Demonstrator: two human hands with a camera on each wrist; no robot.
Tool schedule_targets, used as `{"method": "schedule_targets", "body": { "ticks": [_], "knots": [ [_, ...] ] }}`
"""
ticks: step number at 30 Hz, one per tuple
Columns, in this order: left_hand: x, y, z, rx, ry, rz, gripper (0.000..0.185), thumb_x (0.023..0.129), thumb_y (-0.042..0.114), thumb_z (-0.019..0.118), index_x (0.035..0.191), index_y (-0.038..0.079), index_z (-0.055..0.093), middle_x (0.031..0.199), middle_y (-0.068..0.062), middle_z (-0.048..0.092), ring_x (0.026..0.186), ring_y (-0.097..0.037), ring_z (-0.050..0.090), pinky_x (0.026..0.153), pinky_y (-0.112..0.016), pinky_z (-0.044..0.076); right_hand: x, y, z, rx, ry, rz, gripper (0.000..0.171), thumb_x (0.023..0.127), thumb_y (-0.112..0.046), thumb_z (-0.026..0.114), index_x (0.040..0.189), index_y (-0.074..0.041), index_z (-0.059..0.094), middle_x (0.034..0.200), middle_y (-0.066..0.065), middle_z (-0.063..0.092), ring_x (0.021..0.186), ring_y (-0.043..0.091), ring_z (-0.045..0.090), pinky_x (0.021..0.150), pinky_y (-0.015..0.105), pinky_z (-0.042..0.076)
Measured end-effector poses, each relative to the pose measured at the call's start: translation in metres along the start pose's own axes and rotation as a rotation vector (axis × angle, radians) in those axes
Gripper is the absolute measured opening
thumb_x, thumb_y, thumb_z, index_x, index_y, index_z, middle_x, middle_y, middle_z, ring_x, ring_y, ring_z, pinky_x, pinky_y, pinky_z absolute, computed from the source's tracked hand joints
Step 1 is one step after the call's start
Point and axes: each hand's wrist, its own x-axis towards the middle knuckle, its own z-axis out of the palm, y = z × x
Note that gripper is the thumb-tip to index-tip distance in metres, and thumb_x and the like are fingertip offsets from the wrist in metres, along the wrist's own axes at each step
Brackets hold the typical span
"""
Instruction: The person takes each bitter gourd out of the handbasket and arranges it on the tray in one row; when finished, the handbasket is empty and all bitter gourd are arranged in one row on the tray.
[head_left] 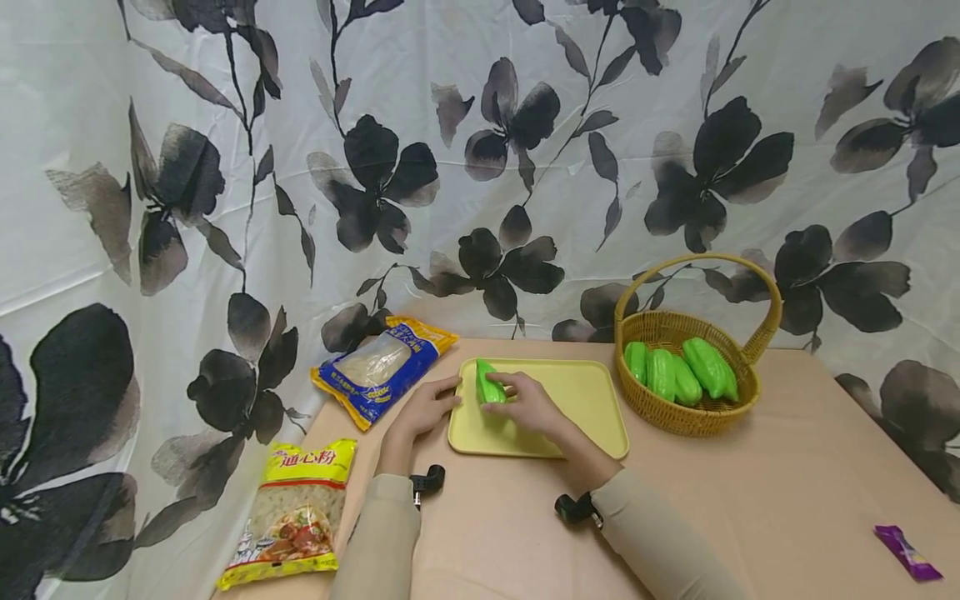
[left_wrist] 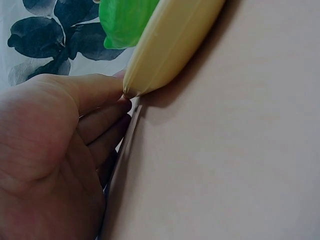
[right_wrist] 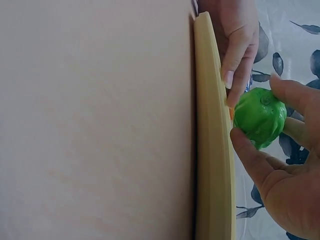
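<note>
A glossy green pepper [head_left: 490, 383] is over the left part of a pale yellow tray [head_left: 555, 448], and my right hand [head_left: 531, 405] pinches it between thumb and fingers. In the right wrist view the pepper [right_wrist: 260, 118] shows its rounded end, with fingertips of the right hand [right_wrist: 295, 165] on both sides. Whether it touches the tray floor cannot be told. At the tray's left rim my left hand [head_left: 427, 408] rests with fairly straight fingers. The left wrist view shows the left hand's [left_wrist: 55, 135] thumb and fingertips touching the tray [left_wrist: 170, 45] edge.
Right of the tray stands a wicker basket [head_left: 690, 423] with several green peppers [head_left: 662, 375] inside. A blue and yellow food bag [head_left: 382, 367] lies behind the left hand. A yellow pasta bag [head_left: 296, 517] lies at front left. A purple packet [head_left: 907, 553] is far right.
</note>
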Motion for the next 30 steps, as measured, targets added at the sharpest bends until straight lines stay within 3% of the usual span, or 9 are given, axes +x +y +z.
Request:
{"method": "schedule_targets", "body": {
  "ticks": [4,9,15,24,30],
  "knots": [
    [-0.001,0.0,0.0,0.004,0.006,0.023,0.044,0.095,0.017,0.06,0.138,0.01,0.053,0.142,-0.005,0.051,0.136,-0.026,0.039,0.113,-0.046,0.03,0.001,0.0,0.003,0.007,-0.035,0.01,0.06,0.081,-0.034,0.078,0.134,-0.015,0.058,0.124,0.009,0.059,0.099,0.024,0.062,0.078,0.035,0.053],
    [-0.001,-0.001,0.0,0.004,-0.003,-0.005,0.044,0.096,0.02,0.06,0.139,0.014,0.053,0.142,-0.001,0.051,0.136,-0.024,0.039,0.113,-0.046,0.03,0.003,0.002,0.008,0.03,-0.071,0.047,0.061,0.08,-0.04,0.077,0.133,-0.015,0.058,0.123,0.008,0.058,0.095,0.021,0.065,0.073,0.03,0.054],
    [0.001,-0.002,-0.001,-0.001,-0.005,-0.005,0.044,0.095,0.02,0.06,0.138,0.014,0.054,0.142,-0.001,0.051,0.136,-0.023,0.039,0.114,-0.044,0.03,0.003,0.0,0.013,0.028,-0.057,0.034,0.06,0.082,-0.037,0.076,0.132,-0.011,0.057,0.125,0.012,0.057,0.095,0.023,0.065,0.074,0.03,0.055],
    [0.0,-0.002,-0.001,-0.018,-0.004,-0.012,0.043,0.095,0.018,0.06,0.138,0.014,0.054,0.141,0.0,0.051,0.136,-0.022,0.039,0.114,-0.044,0.03,0.003,-0.004,0.016,-0.063,-0.033,0.006,0.06,0.081,-0.037,0.077,0.13,-0.007,0.058,0.116,0.01,0.056,0.083,0.015,0.059,0.069,0.027,0.051],
    [0.0,-0.001,-0.001,-0.004,-0.004,-0.002,0.044,0.096,0.02,0.06,0.138,0.013,0.054,0.142,-0.001,0.051,0.136,-0.023,0.039,0.114,-0.044,0.03,0.004,-0.005,0.019,-0.067,-0.048,0.016,0.064,0.081,-0.039,0.076,0.132,-0.008,0.055,0.12,0.01,0.053,0.081,0.013,0.06,0.07,0.026,0.053]
  ]
}}
